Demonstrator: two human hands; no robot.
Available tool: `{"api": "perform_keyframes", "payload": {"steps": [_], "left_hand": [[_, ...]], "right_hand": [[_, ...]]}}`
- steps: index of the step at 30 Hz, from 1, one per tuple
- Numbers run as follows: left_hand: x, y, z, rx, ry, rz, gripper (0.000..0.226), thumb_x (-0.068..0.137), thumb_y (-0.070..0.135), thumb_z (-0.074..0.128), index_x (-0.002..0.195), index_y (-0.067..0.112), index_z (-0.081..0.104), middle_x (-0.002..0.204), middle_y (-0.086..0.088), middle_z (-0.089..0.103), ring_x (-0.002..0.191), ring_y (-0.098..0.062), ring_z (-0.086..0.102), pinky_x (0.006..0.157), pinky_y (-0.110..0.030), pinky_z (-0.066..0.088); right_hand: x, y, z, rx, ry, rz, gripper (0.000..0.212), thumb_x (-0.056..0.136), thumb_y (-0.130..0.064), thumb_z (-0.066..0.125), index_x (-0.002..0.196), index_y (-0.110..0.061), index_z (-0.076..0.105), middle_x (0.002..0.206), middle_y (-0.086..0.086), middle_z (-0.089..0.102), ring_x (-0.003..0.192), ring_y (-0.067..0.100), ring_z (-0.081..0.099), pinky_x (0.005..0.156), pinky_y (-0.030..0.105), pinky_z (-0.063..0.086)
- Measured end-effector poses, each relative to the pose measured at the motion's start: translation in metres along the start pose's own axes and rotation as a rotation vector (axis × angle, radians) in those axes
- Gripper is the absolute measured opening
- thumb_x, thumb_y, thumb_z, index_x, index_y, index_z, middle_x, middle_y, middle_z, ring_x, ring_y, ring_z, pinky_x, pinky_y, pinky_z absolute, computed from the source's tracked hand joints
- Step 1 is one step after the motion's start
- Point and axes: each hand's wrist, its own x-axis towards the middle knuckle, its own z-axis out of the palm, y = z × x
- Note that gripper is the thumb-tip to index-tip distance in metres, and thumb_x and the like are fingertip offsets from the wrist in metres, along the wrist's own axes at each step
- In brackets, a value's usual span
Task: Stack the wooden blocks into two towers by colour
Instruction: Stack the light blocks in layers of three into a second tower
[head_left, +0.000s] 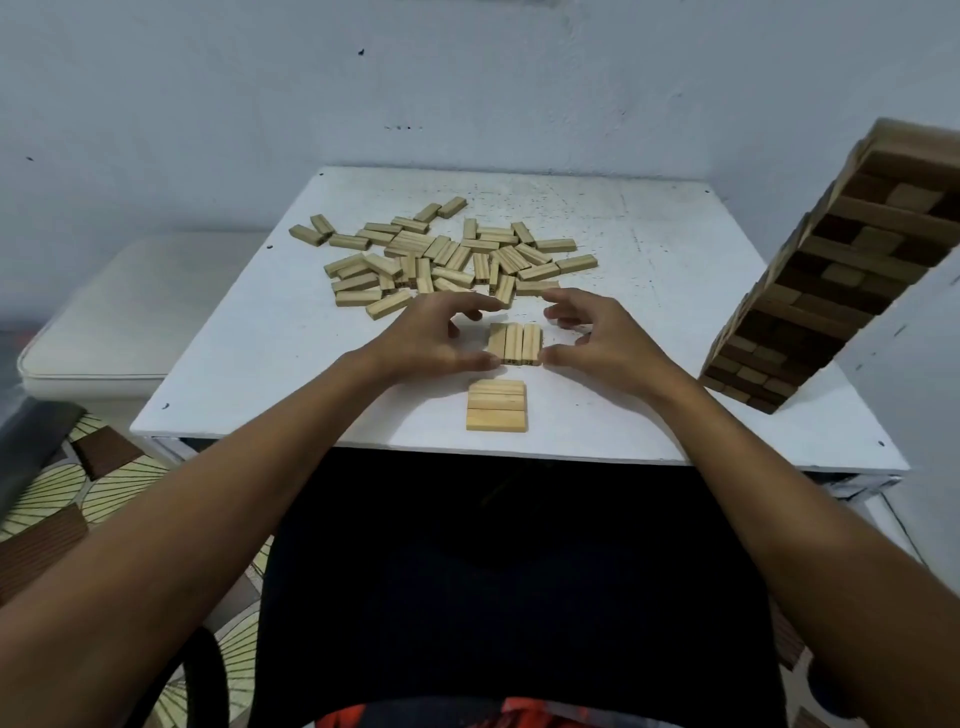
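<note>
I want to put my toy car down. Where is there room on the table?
Bare room: the far right of the white table, between the loose block pile and the dark tower; also the near left corner. Crowded: the far middle, and the near middle with both hands and two block rows.

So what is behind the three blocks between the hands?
Behind the three blocks lies bare table, then the loose pile of light blocks. The left hand and right hand cover the table at their sides.
</note>
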Motion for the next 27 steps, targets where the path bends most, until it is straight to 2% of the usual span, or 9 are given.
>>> {"api": "perform_keyframes", "payload": {"steps": [3,6,8,14,17,20,24,27], "left_hand": [[0.007,-0.005,0.004,-0.012,-0.020,-0.002,0.068,0.066,0.039,0.085,0.128,0.021,0.062,0.116,0.011,0.061,0.104,-0.005,0.058,0.074,-0.018,0.044],[0.012,-0.007,0.008,0.003,-0.013,-0.014,0.068,0.067,0.032,0.087,0.129,0.020,0.062,0.115,0.010,0.060,0.101,-0.004,0.056,0.069,-0.006,0.036],[0.015,-0.008,0.009,0.017,-0.009,0.002,0.069,0.067,0.032,0.087,0.130,0.019,0.061,0.121,0.008,0.061,0.103,-0.004,0.056,0.068,-0.003,0.036],[0.013,-0.006,0.012,-0.038,-0.025,0.016,0.073,0.069,0.025,0.086,0.134,0.014,0.055,0.121,0.003,0.064,0.103,-0.004,0.056,0.087,-0.014,0.038],[0.012,-0.008,0.013,-0.064,-0.027,0.019,0.074,0.070,0.024,0.086,0.136,0.013,0.055,0.117,0.002,0.066,0.104,-0.004,0.057,0.090,-0.012,0.040],[0.013,-0.010,0.015,-0.072,-0.016,0.028,0.075,0.068,0.028,0.086,0.134,0.013,0.056,0.115,0.001,0.067,0.104,-0.007,0.059,0.093,-0.020,0.044],[0.013,-0.012,0.016,-0.081,-0.011,0.017,0.073,0.069,0.027,0.085,0.134,0.012,0.056,0.117,0.001,0.066,0.104,-0.008,0.059,0.094,-0.022,0.045],[0.013,-0.012,0.016,-0.084,-0.021,0.001,0.071,0.070,0.026,0.085,0.134,0.013,0.056,0.120,0.000,0.065,0.105,-0.006,0.058,0.092,-0.018,0.043]], "right_hand": [[0.004,0.002,0.000,0.004,-0.028,-0.003,0.075,0.071,-0.015,0.083,0.137,-0.029,0.050,0.122,0.001,0.060,0.116,0.009,0.054,0.080,0.015,0.040],[0.006,0.002,0.002,0.000,-0.039,-0.003,0.077,0.068,-0.015,0.084,0.136,-0.029,0.050,0.120,0.000,0.061,0.115,0.009,0.055,0.082,0.015,0.041],[0.007,0.003,0.002,0.004,-0.041,-0.001,0.076,0.068,-0.014,0.084,0.135,-0.028,0.050,0.118,-0.001,0.062,0.115,0.010,0.055,0.084,0.015,0.042],[0.009,0.004,0.004,0.015,-0.042,-0.003,0.078,0.068,-0.011,0.083,0.136,-0.025,0.049,0.116,-0.004,0.063,0.115,0.011,0.056,0.088,0.016,0.042],[0.009,0.005,0.004,0.023,-0.047,-0.008,0.078,0.069,-0.011,0.082,0.137,-0.025,0.048,0.117,-0.004,0.063,0.115,0.011,0.056,0.088,0.017,0.042],[0.009,0.005,0.005,0.027,-0.049,-0.009,0.078,0.069,-0.011,0.082,0.138,-0.025,0.048,0.118,-0.004,0.063,0.114,0.010,0.056,0.086,0.015,0.042],[0.010,0.007,0.006,0.038,-0.049,-0.018,0.077,0.069,-0.011,0.082,0.137,-0.026,0.048,0.118,-0.004,0.064,0.115,0.010,0.056,0.083,0.014,0.043],[0.010,0.009,0.005,0.032,-0.055,-0.024,0.077,0.069,-0.011,0.082,0.136,-0.027,0.048,0.118,-0.004,0.064,0.116,0.010,0.056,0.082,0.014,0.043]]}}
